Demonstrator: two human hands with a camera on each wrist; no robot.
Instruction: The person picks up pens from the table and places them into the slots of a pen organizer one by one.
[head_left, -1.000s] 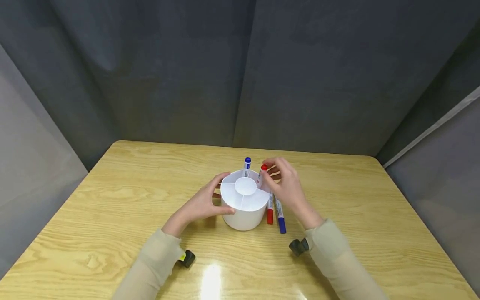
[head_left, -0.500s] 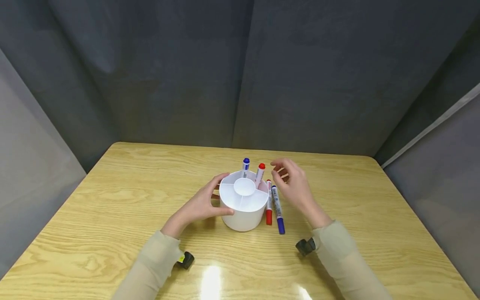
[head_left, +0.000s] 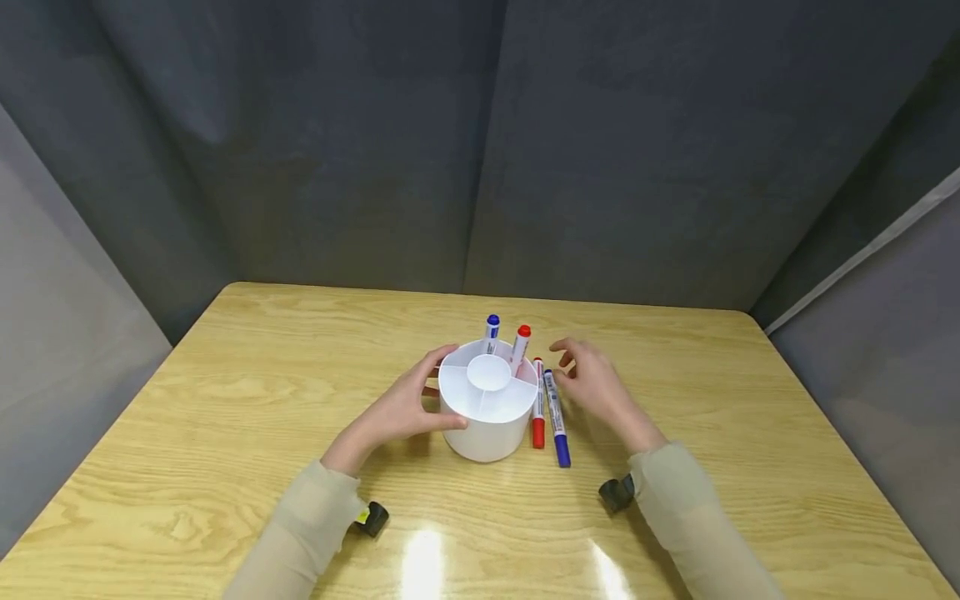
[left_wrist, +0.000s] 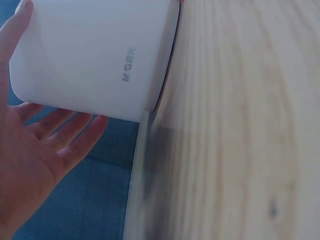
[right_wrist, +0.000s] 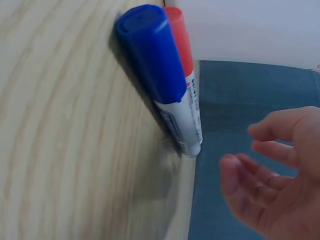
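since a second ago our right hand (head_left: 592, 385) has let go of the red marker in the holder (head_left: 520, 347) and drawn back and down to the right; it now hovers empty, fingers loosely spread, just beside the two markers lying on the table (head_left: 750, 433). the red marker now stands in the white holder (head_left: 487, 421), leaning next to the blue marker in the holder (head_left: 491, 332), both in the far compartments with their caps up. our left hand (head_left: 401, 408) has stayed where it was, wrapped around the holder's left side with the fingers curved against its wall; the left wrist view shows the palm and fingers pressed to the smooth white wall, which carries small grey lettering. the holder is a round white tub with a centre cup and dividers fanning outward, standing near the middle of the wooden table. touching its right side lies the red marker on the table (head_left: 538, 408), and right against that the blue marker on the table (head_left: 557, 418), caps toward us.
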